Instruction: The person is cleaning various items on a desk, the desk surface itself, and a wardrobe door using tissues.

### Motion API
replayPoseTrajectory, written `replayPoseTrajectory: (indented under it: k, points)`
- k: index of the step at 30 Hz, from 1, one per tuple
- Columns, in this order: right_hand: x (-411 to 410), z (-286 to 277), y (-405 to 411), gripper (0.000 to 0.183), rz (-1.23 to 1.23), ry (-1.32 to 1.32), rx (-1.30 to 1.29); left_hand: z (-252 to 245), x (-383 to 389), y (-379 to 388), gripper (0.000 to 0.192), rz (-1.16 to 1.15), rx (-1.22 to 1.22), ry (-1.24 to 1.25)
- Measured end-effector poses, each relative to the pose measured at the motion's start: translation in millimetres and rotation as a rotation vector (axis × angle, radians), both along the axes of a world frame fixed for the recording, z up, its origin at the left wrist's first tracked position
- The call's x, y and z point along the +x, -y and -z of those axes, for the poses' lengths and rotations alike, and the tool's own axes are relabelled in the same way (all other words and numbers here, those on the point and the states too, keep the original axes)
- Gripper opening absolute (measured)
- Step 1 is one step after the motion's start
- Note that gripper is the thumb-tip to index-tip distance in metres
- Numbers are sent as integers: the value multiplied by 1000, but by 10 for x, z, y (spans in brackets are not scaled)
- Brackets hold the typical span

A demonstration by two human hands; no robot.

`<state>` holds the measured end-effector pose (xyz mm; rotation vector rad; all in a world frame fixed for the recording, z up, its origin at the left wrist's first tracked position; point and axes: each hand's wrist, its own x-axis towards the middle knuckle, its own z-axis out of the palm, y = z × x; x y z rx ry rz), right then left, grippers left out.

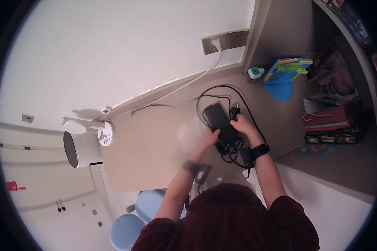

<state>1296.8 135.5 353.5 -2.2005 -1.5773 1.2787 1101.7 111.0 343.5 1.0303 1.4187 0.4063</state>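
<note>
My left hand (212, 137) is at the lower left side of a black power adapter (217, 115), its thumb on the edge and its other fingers mostly hidden. My right hand (243, 125) grips a black mains plug (235, 111) just below its body, with the metal pins pointing away from me. A black cable (245, 99) loops around the far side of the adapter and past my right hand. Nearer to me lies a tangled coil of black cord (233, 148). Beside my right wristband is a small black box (246, 157).
Left on the desk (138, 150) stand a white lamp (105, 133) and a white cylinder (81, 150). A white cord (188, 83) runs to the wall socket (225, 42). Rightward are a blue stand (279, 89), a small white-green device (255, 72) and shelved books (326, 117). A blue chair (127, 230) is below.
</note>
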Motion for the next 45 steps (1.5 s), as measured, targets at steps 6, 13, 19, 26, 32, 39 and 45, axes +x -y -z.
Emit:
replayPoseTrajectory:
  k: [6, 13, 19, 26, 32, 39, 45]
  points:
    - [-234, -44, 3, 75, -47, -144, -154, -582, -214, 89, 44, 192, 175, -291]
    - [-362, -82, 75, 62, -109, -235, -56, -201, -298, 309, 45, 51, 187, -185]
    - [-590, -106, 280, 69, 147, -224, 162, -425, -345, 525, 47, 92, 216, -248]
    - [-607, -77, 329, 66, -33, -60, -182, -89, -353, 990, 44, 21, 212, -152]
    - [-651, -190, 706, 61, 67, -425, -66, -207, -488, 1144, 45, -16, 188, -1]
    - [-901, -842, 974, 51, 70, -550, 171, -592, -861, 1362, 39, -69, 296, 439]
    - [-1601, -1682, 1252, 45, -130, -714, 396, -1360, -1537, 1809, 36, -181, 365, 485]
